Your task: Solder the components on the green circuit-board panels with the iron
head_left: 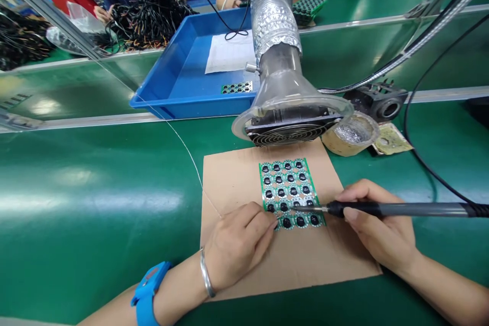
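Observation:
A panel of small round circuit boards (287, 179), green with black centres, lies on a sheet of cardboard (233, 178). My right hand (382, 232) grips a soldering iron (412, 209) by its dark handle. Its metal tip points left, over the second-lowest row of the panel; whether it touches cannot be made out. My left hand (240, 244) is closed in a pinch at the panel's lower left corner. A thin solder wire (187, 150) runs down from the upper left into this hand, and the fingers hide part of the bottom row.
A fume extractor hood (294, 107) hangs just beyond the panel. Right of it stand a pot (349, 135), a yellowish sponge (391, 138) and a dark iron holder (378, 102). Behind is a blue tray (183, 71) with a small board strip (237, 87). Co-workers sit across the bench.

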Motion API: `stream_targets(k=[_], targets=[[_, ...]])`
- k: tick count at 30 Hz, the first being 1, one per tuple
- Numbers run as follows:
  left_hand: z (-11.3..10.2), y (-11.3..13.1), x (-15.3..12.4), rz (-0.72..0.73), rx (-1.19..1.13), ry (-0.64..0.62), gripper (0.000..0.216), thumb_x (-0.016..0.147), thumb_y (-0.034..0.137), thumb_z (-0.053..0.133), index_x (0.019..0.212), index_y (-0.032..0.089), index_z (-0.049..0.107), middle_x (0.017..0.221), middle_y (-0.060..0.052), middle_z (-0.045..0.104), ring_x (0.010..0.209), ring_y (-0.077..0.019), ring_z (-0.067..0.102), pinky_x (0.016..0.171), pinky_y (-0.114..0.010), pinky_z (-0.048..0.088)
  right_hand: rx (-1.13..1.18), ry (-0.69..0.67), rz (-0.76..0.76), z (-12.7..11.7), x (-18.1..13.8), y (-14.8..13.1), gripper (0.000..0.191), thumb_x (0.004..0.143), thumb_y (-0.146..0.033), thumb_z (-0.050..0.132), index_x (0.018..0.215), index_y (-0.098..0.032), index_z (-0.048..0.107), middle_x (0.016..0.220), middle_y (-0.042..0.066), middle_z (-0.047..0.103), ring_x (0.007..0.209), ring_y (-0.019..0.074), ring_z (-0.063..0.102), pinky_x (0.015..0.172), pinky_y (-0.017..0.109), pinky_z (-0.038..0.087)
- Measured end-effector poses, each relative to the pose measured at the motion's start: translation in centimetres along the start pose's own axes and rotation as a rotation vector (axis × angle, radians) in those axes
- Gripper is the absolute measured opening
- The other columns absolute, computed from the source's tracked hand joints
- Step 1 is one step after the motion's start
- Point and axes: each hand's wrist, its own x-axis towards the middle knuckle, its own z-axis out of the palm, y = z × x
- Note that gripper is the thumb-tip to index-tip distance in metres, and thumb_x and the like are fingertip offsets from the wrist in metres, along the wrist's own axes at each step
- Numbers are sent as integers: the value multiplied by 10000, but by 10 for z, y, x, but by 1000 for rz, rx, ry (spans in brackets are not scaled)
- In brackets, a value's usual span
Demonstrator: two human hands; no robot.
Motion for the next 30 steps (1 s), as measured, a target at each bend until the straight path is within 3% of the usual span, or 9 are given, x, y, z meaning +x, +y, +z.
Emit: stream_targets(k=[15,20,25,30], targets=[[3,0,0,16,27,-39,85,854,162,472,877,165,554,738,-17,573,666,-114,555,582,-229,477,-102,-52,-23,2,3,-6,50,774,-176,549,778,-215,581,658,18,601,546,153,521,482,270,373],[-2,0,2,-42,20,-23,80,861,202,483,896,182,552,764,-10,575,665,-109,552,572,-228,455,109,14,51,0,1,-1,47,749,-201,588,785,-211,615,625,4,569,469,111,446,417,241,319],[-23,10,10,-208,-154,-76,79,859,224,462,806,169,480,733,-2,528,631,-101,493,548,-237,411,368,84,302,-1,12,-7,26,724,-194,582,711,-198,604,419,-43,437,352,70,322,337,196,198],[-29,24,25,-145,-343,-91,160,868,129,363,942,159,501,845,-43,515,766,-125,488,646,-258,439,407,153,294,-10,16,-8,26,681,-172,600,700,-188,609,426,-34,460,355,73,350,331,187,200]])
